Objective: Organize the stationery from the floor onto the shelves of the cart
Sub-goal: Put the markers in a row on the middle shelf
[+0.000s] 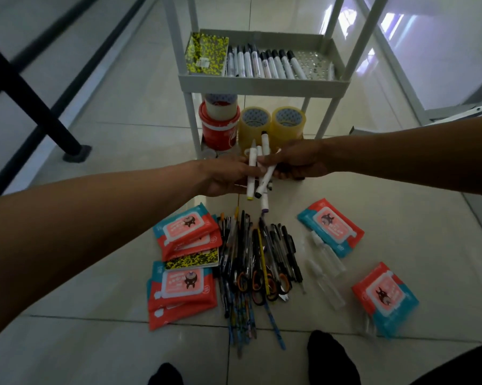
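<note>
Several white markers [264, 173] are bunched between my two hands above the floor, in front of the cart. My left hand [228, 176] grips them from the left and my right hand [298, 162] from the right. The grey cart's middle shelf [262, 86] holds a yellow-black notebook [206, 54] and a row of white markers [264, 63]. On the bottom shelf stand a red tape stack [219, 123] and two yellow tape rolls [273, 125]. A pile of pens, pencils and scissors [259, 262] lies on the floor below my hands.
Red-and-teal wipe packs [184, 259] lie left of the pile, with a second yellow-black notebook [192, 261] between them. More wipe packs [331, 227] and clear spray bottles [325, 270] lie to the right. A black table leg [39, 107] stands at left. My feet [328, 357] are at the bottom.
</note>
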`<move>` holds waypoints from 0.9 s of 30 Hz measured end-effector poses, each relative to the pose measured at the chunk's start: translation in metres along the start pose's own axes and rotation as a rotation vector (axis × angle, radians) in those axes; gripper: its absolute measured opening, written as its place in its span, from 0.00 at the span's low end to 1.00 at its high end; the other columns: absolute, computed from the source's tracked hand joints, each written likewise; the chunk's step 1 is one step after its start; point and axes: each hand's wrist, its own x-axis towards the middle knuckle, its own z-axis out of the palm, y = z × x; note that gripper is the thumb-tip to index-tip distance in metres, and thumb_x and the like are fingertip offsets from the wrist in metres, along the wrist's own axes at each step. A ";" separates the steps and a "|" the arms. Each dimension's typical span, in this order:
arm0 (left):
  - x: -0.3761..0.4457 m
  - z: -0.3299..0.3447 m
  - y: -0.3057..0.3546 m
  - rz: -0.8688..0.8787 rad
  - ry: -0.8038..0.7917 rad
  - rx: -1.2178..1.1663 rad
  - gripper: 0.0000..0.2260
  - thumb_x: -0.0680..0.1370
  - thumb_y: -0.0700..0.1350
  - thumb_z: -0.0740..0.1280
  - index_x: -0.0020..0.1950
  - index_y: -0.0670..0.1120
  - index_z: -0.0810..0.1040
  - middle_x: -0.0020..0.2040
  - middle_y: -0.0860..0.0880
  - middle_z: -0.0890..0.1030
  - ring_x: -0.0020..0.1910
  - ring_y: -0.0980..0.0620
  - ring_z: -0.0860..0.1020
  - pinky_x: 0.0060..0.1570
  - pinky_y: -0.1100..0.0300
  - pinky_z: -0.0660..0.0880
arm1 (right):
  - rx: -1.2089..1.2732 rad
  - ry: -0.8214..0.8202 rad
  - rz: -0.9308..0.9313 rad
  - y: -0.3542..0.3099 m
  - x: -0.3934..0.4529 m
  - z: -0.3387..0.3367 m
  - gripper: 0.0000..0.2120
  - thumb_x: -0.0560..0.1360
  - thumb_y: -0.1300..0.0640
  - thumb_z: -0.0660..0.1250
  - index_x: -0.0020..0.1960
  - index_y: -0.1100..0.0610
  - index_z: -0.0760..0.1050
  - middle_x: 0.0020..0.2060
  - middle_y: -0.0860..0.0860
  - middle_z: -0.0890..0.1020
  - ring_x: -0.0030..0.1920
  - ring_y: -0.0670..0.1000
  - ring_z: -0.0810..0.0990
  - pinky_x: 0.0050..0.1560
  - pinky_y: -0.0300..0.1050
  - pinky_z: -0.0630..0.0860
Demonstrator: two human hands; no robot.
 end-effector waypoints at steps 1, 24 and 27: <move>-0.001 0.000 0.004 0.014 0.007 -0.010 0.14 0.82 0.41 0.66 0.67 0.42 0.76 0.60 0.42 0.83 0.59 0.45 0.82 0.60 0.51 0.79 | 0.003 0.005 -0.020 -0.003 -0.004 0.001 0.13 0.79 0.53 0.68 0.61 0.57 0.78 0.47 0.50 0.84 0.45 0.45 0.81 0.45 0.37 0.77; 0.001 0.014 0.195 0.435 0.345 0.087 0.04 0.81 0.39 0.67 0.51 0.38 0.79 0.40 0.44 0.80 0.34 0.52 0.78 0.31 0.65 0.76 | -0.365 0.788 -0.413 -0.181 -0.084 -0.028 0.15 0.75 0.55 0.73 0.55 0.66 0.79 0.35 0.54 0.80 0.31 0.47 0.76 0.31 0.38 0.73; 0.018 0.019 0.209 0.460 0.457 0.093 0.06 0.80 0.38 0.67 0.51 0.35 0.77 0.37 0.42 0.76 0.30 0.51 0.72 0.30 0.59 0.71 | -0.455 0.856 -0.378 -0.199 -0.075 -0.042 0.16 0.76 0.56 0.72 0.57 0.66 0.78 0.40 0.56 0.80 0.36 0.50 0.77 0.37 0.43 0.75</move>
